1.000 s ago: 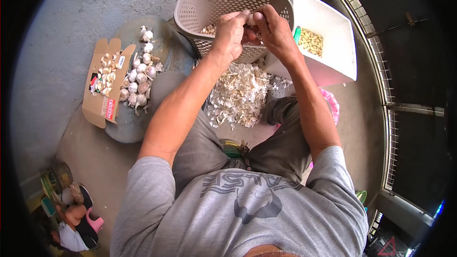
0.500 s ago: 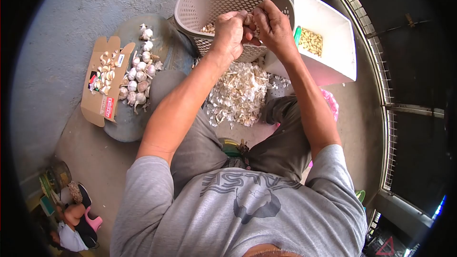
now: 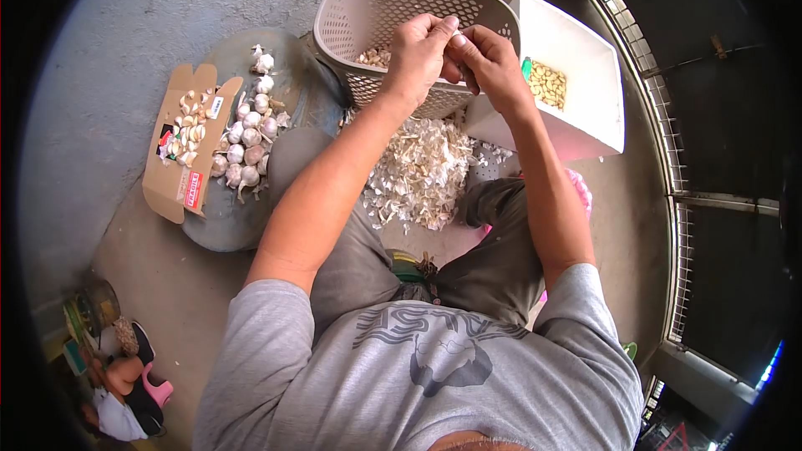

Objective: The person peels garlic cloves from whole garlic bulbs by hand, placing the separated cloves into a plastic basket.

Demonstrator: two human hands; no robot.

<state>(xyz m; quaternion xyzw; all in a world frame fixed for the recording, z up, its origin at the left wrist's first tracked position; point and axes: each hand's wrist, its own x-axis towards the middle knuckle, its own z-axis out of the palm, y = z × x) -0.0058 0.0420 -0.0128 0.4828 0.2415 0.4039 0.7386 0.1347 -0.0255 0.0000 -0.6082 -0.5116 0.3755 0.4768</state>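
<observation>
Head view: garlic [image 3: 456, 32] sits between left hand [image 3: 419, 52] and right hand [image 3: 494, 65].

Single wide head-worn view, facing forward and down, grey shirt [image 3: 376, 376] nearest.

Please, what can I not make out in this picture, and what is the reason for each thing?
Head view: what is between the left hand and right hand, mostly covered by them.
Head view: much of the inside of the basket, behind the hands and near wall.
Head view: print on the white label, too small to read.
Head view: part of the grey shirt, cut off by the bottom edge.
</observation>
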